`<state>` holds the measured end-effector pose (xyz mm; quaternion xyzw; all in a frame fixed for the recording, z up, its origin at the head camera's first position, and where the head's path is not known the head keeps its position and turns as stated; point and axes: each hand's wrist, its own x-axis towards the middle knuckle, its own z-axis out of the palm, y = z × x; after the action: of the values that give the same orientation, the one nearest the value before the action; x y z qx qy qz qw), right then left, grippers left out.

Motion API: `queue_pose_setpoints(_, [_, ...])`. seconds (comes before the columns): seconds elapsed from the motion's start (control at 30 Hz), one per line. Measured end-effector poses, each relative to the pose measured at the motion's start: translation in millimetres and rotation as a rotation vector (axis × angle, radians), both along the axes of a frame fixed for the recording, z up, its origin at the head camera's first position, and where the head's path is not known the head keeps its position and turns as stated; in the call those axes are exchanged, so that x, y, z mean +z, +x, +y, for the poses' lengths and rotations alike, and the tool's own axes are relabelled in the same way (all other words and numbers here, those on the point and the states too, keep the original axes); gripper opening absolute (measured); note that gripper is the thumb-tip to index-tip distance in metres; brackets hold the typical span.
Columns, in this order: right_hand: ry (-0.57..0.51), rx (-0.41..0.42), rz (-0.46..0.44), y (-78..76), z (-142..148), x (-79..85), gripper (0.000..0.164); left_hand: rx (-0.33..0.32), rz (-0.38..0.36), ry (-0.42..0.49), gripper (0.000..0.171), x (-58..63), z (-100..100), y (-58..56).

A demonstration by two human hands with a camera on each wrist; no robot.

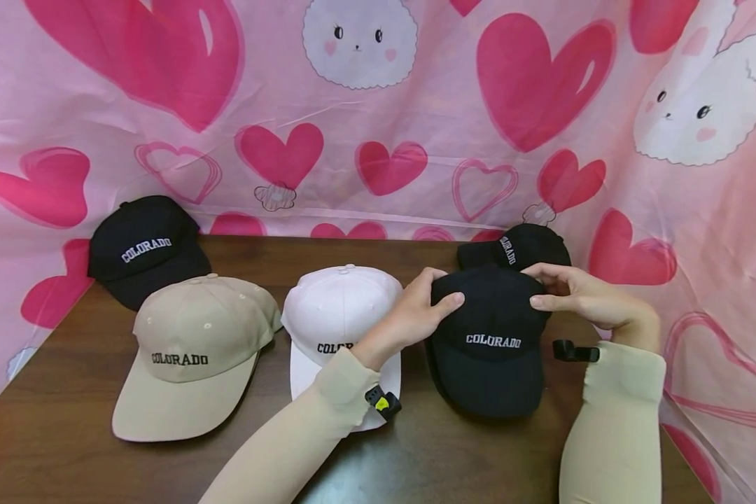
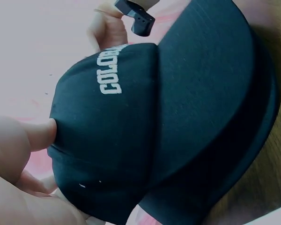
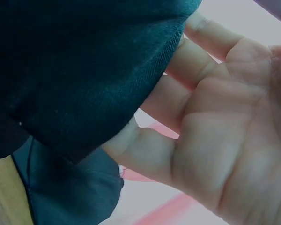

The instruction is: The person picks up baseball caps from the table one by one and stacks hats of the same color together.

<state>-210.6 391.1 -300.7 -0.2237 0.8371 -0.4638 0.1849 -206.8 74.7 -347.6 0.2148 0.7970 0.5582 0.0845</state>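
Note:
A black baseball cap [image 1: 488, 308] with white COLORADO lettering faces front at the right, held between two hands. The left hand [image 1: 418, 306] grips its crown on the left, thumb in front and fingers behind. From the other side the right hand [image 1: 573, 294] grips it, and in the right wrist view the fingers [image 3: 168, 101] reach behind the cap's fabric edge. Under the held cap, a second black brim [image 2: 229, 173] shows in the left wrist view, close over the table; most of that lower cap is hidden.
A white cap [image 1: 343, 301] stands left of the held cap, partly covered by the left forearm. Further left are a beige cap [image 1: 195, 336] and a black cap [image 1: 148, 245]. Another black cap [image 1: 532, 245] lies behind. A pink heart-print cloth [image 1: 353, 105] hangs around the brown table [image 1: 57, 392].

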Motion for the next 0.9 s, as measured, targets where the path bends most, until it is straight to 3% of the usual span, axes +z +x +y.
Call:
queue_pose_setpoints(0.23, [0.086,0.012,0.029,-7.3,1.6,-8.6,0.041,0.001,0.033,-0.056,0.047,-4.1,0.8,-0.5])
queue_pose_setpoints(0.5, [0.152,-0.05,0.053,-10.7,0.2,-12.0,0.044,0.007,0.073,-0.105,0.057,-4.9,2.5,-0.6])
queue_pose_setpoints(0.9, [0.189,-0.118,0.028,-16.3,-1.8,-20.7,0.048,-0.089,0.132,-0.195,0.055,-2.4,2.1,2.1])
